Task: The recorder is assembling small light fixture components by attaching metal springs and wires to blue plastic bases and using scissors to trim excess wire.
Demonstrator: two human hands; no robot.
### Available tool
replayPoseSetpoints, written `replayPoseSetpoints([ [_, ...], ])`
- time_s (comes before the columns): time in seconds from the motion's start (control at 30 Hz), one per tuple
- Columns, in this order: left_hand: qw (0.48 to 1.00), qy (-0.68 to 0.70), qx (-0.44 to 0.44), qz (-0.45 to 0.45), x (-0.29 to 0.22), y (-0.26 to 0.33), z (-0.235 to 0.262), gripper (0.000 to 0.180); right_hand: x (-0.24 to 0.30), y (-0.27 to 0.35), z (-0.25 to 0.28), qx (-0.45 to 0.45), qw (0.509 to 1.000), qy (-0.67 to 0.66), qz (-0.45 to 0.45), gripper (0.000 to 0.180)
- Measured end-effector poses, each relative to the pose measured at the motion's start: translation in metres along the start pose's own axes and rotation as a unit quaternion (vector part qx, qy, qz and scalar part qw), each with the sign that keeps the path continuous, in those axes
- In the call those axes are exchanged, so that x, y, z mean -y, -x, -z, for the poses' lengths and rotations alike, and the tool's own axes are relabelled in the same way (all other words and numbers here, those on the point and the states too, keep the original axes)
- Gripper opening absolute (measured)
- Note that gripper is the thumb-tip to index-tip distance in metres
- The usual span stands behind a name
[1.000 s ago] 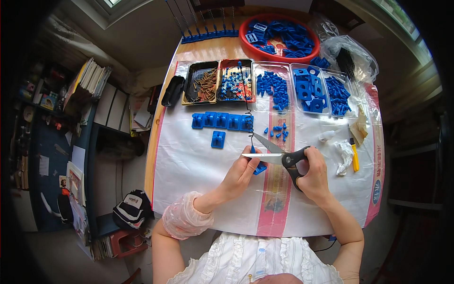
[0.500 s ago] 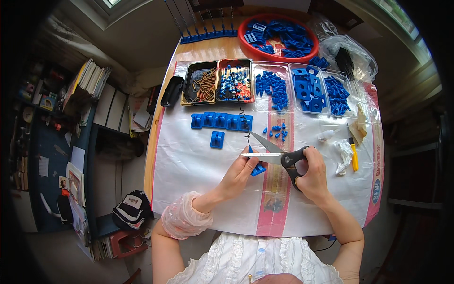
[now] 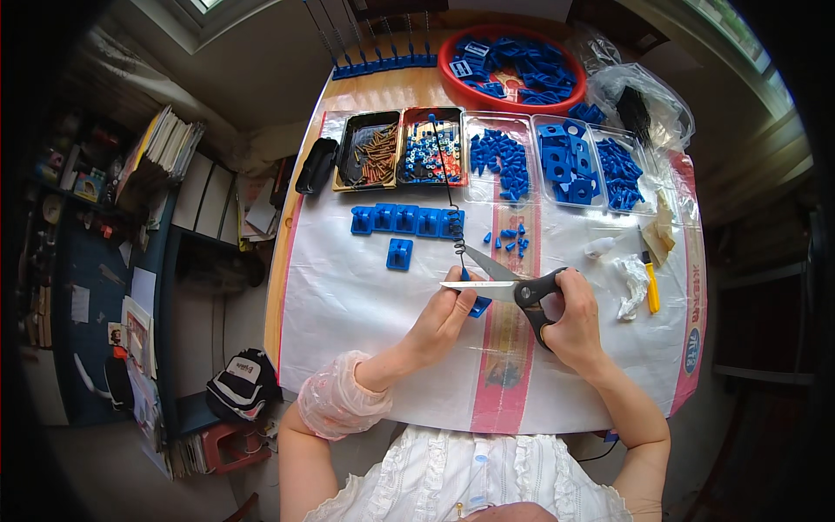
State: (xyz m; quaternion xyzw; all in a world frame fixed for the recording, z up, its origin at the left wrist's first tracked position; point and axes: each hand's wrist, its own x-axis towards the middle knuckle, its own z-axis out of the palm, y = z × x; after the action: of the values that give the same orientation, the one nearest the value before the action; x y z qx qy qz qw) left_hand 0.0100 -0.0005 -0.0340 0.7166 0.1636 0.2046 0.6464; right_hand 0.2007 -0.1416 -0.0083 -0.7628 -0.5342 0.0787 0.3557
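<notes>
My left hand [image 3: 432, 329] is closed on a blue plastic base [image 3: 479, 305], most of it hidden by the fingers. Out of this base rises a thin black wire with a coiled spring [image 3: 458, 230] in its lower part and a blue tip [image 3: 432, 118] at its far end. In my right hand [image 3: 572, 322] is a pair of black-handled scissors [image 3: 527, 294] with the blades spread. One blade lies across my left fingertips, by the foot of the wire; the other points past the coil. Beyond my left hand are a row of blue square bases [image 3: 406, 221] and a single one [image 3: 399, 254].
Small blue cones [image 3: 511, 237] lie loose past the scissors. Farther back stand a tray of screws [image 3: 372, 155], a tray of small parts [image 3: 417, 165], clear boxes of blue pieces [image 3: 500, 161] and a red basin [image 3: 450, 83]. A yellow-handled tool [image 3: 651, 291] lies at right beside crumpled tissue [image 3: 632, 287].
The wire, blurred and wavering before, now shows sharply with its tip over the small-parts tray. The blue base is tucked slightly farther up into my left hand. The scissors have shifted slightly left.
</notes>
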Motion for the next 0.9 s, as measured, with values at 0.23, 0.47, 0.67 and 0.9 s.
replayPoseSetpoints([
  [0.23,1.000,0.000,-0.020,0.009,-0.0010,0.0005,-0.0034,0.031,0.0009,0.0011,-0.0022,-0.014,1.000,-0.012,-0.004,0.034],
  [0.47,0.999,0.033,-0.021,0.014,-0.0002,-0.0001,-0.0048,0.028,0.0021,0.0001,-0.0017,-0.017,1.000,-0.011,-0.001,0.034],
  [0.67,0.999,0.039,-0.026,0.016,-0.0008,0.0005,-0.0047,0.025,0.0029,-0.0002,-0.0023,-0.017,1.000,-0.019,-0.003,0.034],
  [0.9,0.996,0.068,-0.038,0.036,-0.0055,0.0012,-0.0076,0.026,0.0033,-0.0004,-0.0028,-0.019,1.000,-0.018,-0.001,0.035],
])
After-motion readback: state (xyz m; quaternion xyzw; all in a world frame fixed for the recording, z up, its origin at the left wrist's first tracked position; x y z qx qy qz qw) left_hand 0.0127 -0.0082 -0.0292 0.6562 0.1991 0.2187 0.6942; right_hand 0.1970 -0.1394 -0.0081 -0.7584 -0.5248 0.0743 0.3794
